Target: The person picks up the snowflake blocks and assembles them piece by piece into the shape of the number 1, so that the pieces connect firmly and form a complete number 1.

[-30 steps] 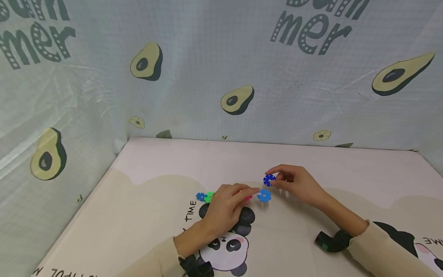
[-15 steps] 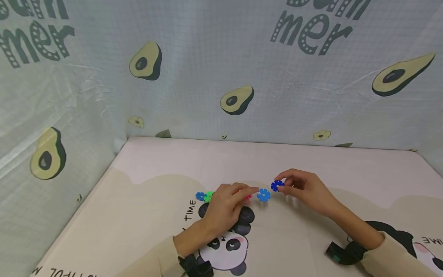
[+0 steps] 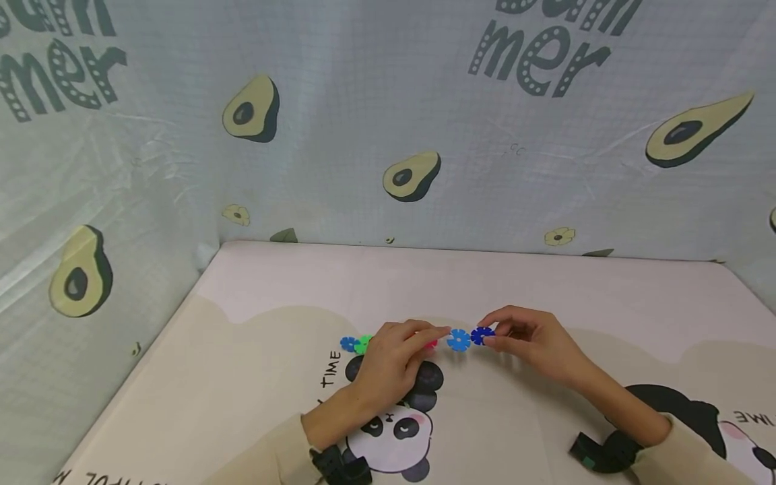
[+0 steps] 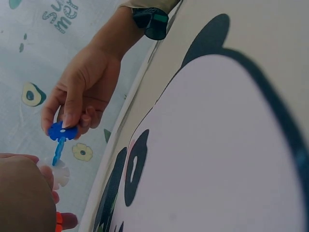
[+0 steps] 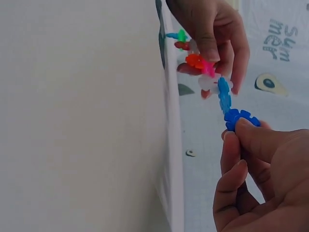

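Note:
My left hand holds a chain of interlocking snowflake discs; its fingers hide the chain's middle in the head view. A blue disc and a green disc stick out on the left. In the right wrist view, orange, pink and whitish discs show near the left fingers. A light blue disc forms the chain's right end. Between thumb and fingers, my right hand pinches a dark blue disc, whose edge meets the light blue one at an angle.
Both hands are over a pale tabletop cover printed with a panda face. Behind it rises a light curtain with avocado prints. A black wrist camera mount sits by each sleeve.
With the dark blue disc, my right hand has moved right and down, then slightly back left, until the disc meets the light blue one. My left hand has stayed nearly still.

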The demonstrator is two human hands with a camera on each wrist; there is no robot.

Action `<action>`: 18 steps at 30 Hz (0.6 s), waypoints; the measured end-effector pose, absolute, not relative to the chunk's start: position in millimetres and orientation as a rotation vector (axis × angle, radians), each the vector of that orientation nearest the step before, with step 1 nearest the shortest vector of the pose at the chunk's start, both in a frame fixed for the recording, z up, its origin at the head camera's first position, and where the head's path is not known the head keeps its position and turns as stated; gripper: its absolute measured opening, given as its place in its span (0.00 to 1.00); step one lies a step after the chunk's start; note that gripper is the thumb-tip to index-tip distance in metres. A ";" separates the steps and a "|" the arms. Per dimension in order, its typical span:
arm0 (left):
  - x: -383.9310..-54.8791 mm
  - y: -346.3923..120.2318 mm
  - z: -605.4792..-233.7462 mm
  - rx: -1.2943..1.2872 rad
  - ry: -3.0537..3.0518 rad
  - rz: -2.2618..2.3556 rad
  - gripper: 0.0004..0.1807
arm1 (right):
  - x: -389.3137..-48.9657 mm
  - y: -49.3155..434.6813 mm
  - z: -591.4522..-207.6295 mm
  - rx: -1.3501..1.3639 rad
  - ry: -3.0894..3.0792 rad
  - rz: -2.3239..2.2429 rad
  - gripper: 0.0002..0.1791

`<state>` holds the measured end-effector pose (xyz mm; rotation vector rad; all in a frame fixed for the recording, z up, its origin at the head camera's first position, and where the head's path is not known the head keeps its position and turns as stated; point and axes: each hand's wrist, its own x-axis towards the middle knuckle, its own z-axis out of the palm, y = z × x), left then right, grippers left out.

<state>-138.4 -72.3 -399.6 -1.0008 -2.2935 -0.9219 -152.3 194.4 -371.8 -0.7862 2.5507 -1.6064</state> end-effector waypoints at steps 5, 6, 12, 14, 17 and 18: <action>-138.3 -71.8 -399.6 -1.006 -2.288 -0.921 0.20 | -150.9 191.5 -373.6 -0.762 2.607 -1.584 0.11; -138.3 -71.8 -399.6 -1.006 -2.286 -0.919 0.20 | -150.5 190.7 -373.7 -0.763 2.619 -1.582 0.11; -138.1 -71.2 -399.8 -1.007 -2.284 -0.932 0.21 | -147.7 185.8 -373.0 -0.795 2.638 -1.616 0.11; -138.1 -71.2 -400.1 -1.010 -2.282 -0.945 0.22 | -147.5 184.7 -373.6 -0.810 2.633 -1.638 0.11; -138.5 -71.5 -400.7 -1.012 -2.286 -0.969 0.22 | -148.0 183.4 -375.7 -0.839 2.619 -1.679 0.12; -138.5 -71.8 -400.7 -1.013 -2.288 -0.977 0.22 | -148.2 183.0 -376.7 -0.852 2.613 -1.694 0.12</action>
